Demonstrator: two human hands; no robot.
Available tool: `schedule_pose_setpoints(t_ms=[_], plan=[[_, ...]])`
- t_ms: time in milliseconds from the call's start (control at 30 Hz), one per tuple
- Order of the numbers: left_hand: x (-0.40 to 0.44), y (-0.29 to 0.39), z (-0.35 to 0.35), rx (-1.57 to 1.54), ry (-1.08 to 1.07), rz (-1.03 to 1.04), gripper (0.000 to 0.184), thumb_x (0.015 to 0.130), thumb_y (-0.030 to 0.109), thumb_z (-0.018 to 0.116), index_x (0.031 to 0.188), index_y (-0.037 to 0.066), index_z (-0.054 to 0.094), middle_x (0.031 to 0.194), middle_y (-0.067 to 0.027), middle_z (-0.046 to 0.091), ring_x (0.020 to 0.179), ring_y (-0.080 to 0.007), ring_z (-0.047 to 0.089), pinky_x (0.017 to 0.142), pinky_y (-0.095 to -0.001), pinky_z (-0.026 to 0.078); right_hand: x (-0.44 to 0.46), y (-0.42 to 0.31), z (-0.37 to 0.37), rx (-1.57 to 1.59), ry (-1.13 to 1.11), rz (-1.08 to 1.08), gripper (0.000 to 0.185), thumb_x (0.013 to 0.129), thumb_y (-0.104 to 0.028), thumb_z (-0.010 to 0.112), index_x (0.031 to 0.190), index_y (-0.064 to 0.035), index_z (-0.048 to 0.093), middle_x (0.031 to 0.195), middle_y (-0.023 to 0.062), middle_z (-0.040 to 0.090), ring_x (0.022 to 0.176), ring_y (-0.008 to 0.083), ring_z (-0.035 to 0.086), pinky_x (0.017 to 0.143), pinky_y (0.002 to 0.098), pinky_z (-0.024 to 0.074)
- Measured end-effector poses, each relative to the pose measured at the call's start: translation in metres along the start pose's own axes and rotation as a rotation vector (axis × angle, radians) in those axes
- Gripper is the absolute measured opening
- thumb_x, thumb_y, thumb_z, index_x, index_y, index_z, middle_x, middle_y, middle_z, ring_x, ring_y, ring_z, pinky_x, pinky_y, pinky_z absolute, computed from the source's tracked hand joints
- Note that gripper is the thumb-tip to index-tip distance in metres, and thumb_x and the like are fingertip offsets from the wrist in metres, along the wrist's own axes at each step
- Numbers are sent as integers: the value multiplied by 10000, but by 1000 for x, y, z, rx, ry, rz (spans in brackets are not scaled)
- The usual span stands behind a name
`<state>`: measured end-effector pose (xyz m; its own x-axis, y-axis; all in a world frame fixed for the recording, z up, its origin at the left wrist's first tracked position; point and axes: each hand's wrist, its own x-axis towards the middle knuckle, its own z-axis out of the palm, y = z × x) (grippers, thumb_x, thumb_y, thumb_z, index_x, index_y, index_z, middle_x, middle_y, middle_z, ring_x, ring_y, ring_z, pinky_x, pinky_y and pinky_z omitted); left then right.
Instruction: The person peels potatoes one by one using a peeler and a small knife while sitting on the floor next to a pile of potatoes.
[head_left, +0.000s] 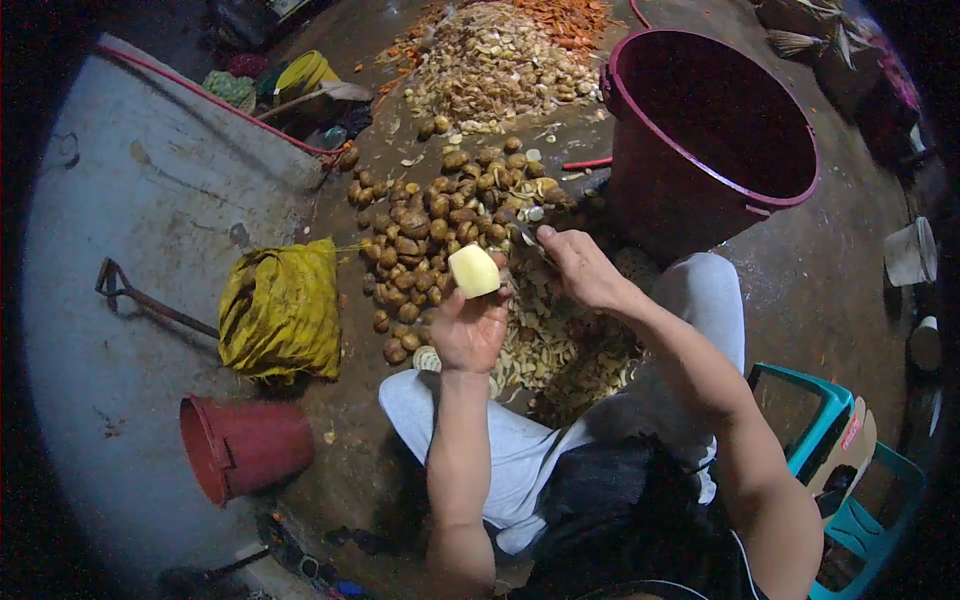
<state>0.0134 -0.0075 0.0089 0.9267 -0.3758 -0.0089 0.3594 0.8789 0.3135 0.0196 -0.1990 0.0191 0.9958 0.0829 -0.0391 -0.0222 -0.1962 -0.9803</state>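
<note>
My left hand [470, 332] holds up a pale yellow peeled potato [474, 271], its fingers curled around the lower part. Just to the right, my right hand [588, 270] grips a knife [521, 228] whose dark blade points up and left, apart from the potato. Beyond both hands lies a heap of unpeeled brown potatoes [410, 225] on the floor. Below my right hand, between my legs, peelings [560, 350] are piled up. The knife's handle is mostly hidden in my fingers.
A large purple tub [640, 170] stands at the right beyond my knee. At the back is a mound of pale and orange peelings [500, 65]. On the left are a yellow sack [280, 315], a red bucket [260, 450] and a long-handled tool [165, 310]. A teal stool [815, 385] stands lower right.
</note>
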Motion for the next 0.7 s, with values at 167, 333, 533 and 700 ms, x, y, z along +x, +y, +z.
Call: schedule_pose_setpoints(t_ms=[167, 333, 533, 700], plan=[[-5, 2, 5, 295, -7, 95, 595, 781, 110, 710, 1295, -23, 441, 1187, -217, 574, 1040, -297, 590, 894, -391, 513, -4, -7, 2, -138, 26, -90, 590, 956, -462, 410, 691, 47, 545, 513, 193, 489, 497, 341, 483, 531, 448, 405], [-11, 6, -7, 463, -3, 109, 577, 717, 31, 777, 1221, 11, 498, 1129, -122, 618, 1007, -233, 615, 827, -319, 528, -12, -18, 5, -470, 17, -314, 654, 722, -621, 673, 688, 13, 513, 482, 163, 388, 427, 294, 385, 455, 389, 353], [-9, -2, -2, 458, -45, 175, 552, 709, 28, 785, 1200, 16, 532, 1128, -109, 624, 988, -210, 627, 807, -288, 535, -11, -23, 8, -570, -4, -262, 766, 621, -745, 655, 703, 13, 590, 548, 212, 551, 559, 413, 592, 544, 461, 485], [-10, -6, -11, 392, -67, 161, 549, 719, 45, 783, 1211, 14, 540, 1164, -123, 614, 1057, -240, 605, 923, -359, 496, -16, -23, 10, -609, 21, -272, 709, 663, -717, 646, 683, -12, 575, 526, 188, 537, 529, 395, 583, 515, 451, 474]])
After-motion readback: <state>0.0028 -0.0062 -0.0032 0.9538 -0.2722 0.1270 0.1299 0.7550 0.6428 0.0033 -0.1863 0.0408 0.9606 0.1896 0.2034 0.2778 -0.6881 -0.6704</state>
